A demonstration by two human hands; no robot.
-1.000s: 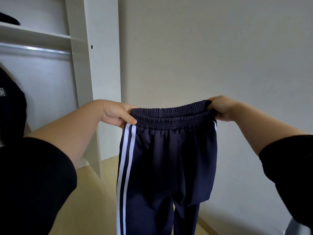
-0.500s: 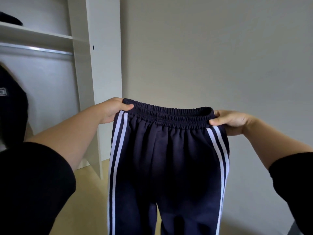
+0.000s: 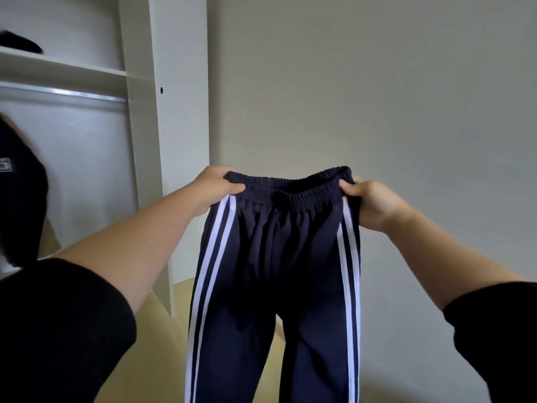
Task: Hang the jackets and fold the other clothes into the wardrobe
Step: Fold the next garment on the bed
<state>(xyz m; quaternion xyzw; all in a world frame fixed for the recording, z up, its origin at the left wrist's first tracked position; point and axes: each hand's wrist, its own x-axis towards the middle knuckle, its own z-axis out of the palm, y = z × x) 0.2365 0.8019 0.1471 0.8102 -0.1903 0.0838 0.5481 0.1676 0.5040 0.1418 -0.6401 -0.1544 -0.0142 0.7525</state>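
Navy track pants [image 3: 276, 271] with two white stripes down each side hang in front of me, spread flat by the elastic waistband. My left hand [image 3: 213, 187] grips the waistband's left end. At the right end, my right hand [image 3: 370, 200] pinches the band. Both legs drop below the frame's lower edge. The open white wardrobe [image 3: 162, 126] stands at the left, with a shelf [image 3: 64, 71] and a metal hanging rail [image 3: 58, 93] under it.
A dark garment [image 3: 20, 205] hangs inside the wardrobe at the far left. Another dark item [image 3: 20, 42] lies on the shelf. A plain grey wall [image 3: 377, 97] fills the right side. Light wooden floor [image 3: 162, 344] shows below.
The pants went from folded sideways, with one striped side showing, to spread front-on with both striped sides visible. My right hand has dropped and my left hand has shifted left.
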